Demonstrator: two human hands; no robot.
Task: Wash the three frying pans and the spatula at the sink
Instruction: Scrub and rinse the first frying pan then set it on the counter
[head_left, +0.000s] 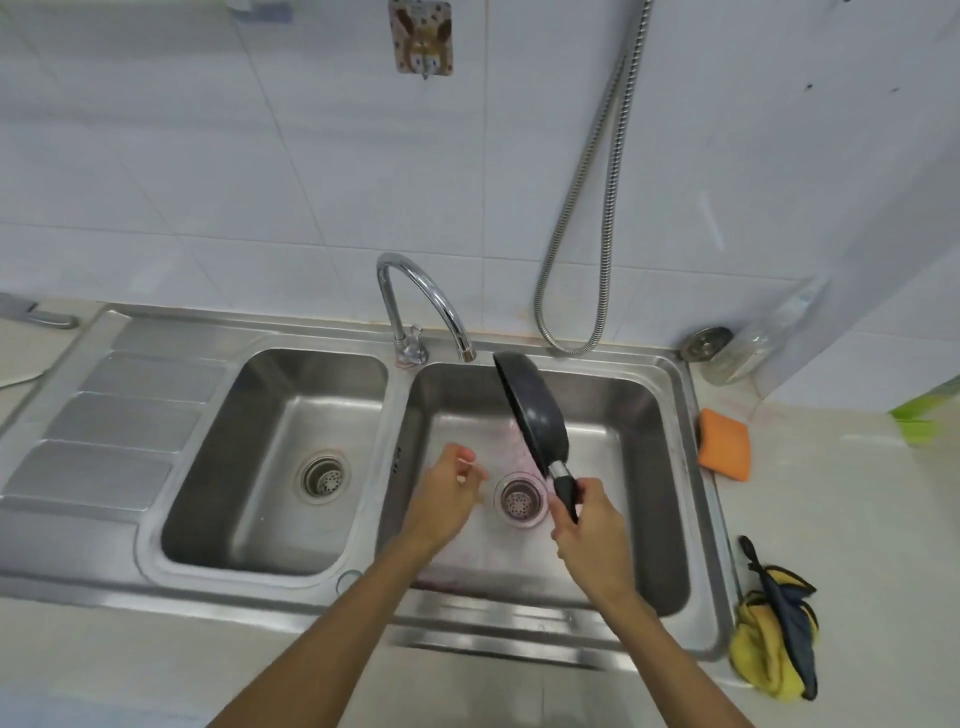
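A small black frying pan (532, 408) is held on edge, nearly vertical, over the right basin of the steel double sink (405, 384). My right hand (587, 525) grips its black handle. My left hand (449, 493) hovers over the basin to the left of the drain (521, 500), fingers loosely apart and holding nothing. The chrome faucet (423, 306) ends just left of the pan's top rim; I see no water running. No other pans and no spatula are in view.
An orange sponge (724, 441) lies on the counter right of the sink. A yellow and dark blue cloth (774, 639) sits at the front right. A metal hose (597, 208) hangs on the tiled wall. The left basin (270, 457) and the drainboard (119, 415) hold nothing.
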